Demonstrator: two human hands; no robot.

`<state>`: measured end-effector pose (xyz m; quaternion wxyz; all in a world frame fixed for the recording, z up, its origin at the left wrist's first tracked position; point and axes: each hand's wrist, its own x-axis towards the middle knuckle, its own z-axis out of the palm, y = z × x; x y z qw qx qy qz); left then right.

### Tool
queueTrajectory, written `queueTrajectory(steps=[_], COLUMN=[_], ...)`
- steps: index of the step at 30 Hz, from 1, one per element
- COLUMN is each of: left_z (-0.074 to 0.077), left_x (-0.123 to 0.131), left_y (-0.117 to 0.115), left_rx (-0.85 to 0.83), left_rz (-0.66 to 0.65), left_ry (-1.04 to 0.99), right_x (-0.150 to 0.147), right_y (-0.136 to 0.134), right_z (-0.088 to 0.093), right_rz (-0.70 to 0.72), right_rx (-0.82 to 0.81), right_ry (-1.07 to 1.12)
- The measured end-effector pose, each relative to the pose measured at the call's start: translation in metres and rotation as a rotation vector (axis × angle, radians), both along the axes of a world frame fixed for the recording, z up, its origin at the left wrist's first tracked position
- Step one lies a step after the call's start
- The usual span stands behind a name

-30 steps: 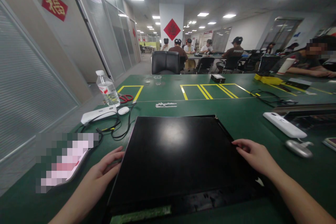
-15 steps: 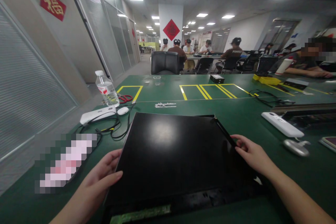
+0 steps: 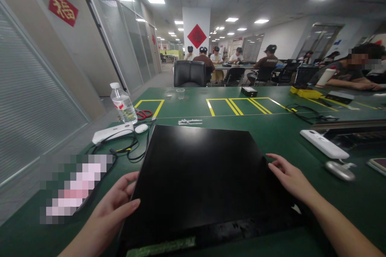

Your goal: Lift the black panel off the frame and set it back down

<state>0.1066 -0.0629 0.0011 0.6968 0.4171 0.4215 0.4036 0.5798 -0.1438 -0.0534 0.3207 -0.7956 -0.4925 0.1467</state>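
A flat black LCD screen panel lies at a slight slant in front of me, its far edge away from me. Along its near side run a dark strip and a green board strip. My left hand grips the left edge, thumb on the top face and fingers curled at the side, partly hidden under it. At the right edge, my right hand holds the panel between thumb and fingers, the fingertips partly hidden by the rim.
On the green table at left are a water bottle, red-handled scissors, a white power bank and black cables. Right: another white power bank and a silver mouse-shaped device. A person sits far right.
The panel's far right corner has shifted and now covers the dark frame edge that showed behind it. Both hands stay at the sides, nearly unmoved.
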Motion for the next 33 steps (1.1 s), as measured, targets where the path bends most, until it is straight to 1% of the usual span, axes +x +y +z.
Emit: queueTrajectory(steps=[5, 10, 16, 20, 22, 24, 27, 28, 30, 32, 33], left_z=[0.002, 0.005, 0.003, 0.003, 0.003, 0.005, 0.005, 0.004, 0.003, 0.001, 0.001], left_x=[0.001, 0.003, 0.005, 0.003, 0.002, 0.001, 0.002, 0.002, 0.001, 0.000, -0.001], left_y=[-0.001, -0.004, -0.003, 0.000, 0.002, 0.004, 0.005, 0.005, 0.006, 0.006, 0.006], left_rx=[-0.002, -0.007, 0.005, 0.018, 0.012, -0.013, -0.045, -0.045, -0.036, -0.028, -0.028], left_rz=[-0.009, 0.004, 0.006, 0.042, 0.073, 0.105, 0.119, 0.116, 0.104, 0.094, 0.094], left_ry=[-0.018, -0.064, -0.057, -0.008, 0.018, 0.037, 0.041, 0.040, 0.050, 0.063, 0.062], right_x=[-0.001, 0.001, 0.003, 0.002, -0.001, -0.005, -0.010, -0.010, -0.009, -0.006, -0.005], right_y=[0.002, 0.004, 0.004, 0.005, 0.004, 0.000, -0.009, -0.012, -0.019, -0.024, -0.026], right_z=[0.003, 0.001, -0.001, 0.003, 0.009, 0.017, 0.028, 0.031, 0.034, 0.035, 0.034], right_rz=[-0.055, -0.112, -0.061, -0.066, -0.070, -0.067, -0.070, -0.048, -0.018, -0.024, -0.041], right_rx=[0.016, 0.066, 0.088, 0.170, 0.219, 0.266, 0.290, 0.268, 0.162, 0.079, 0.076], right_ry=[0.016, -0.015, 0.015, 0.070, 0.144, 0.268, 0.554, 0.647, 0.781, 0.823, 0.815])
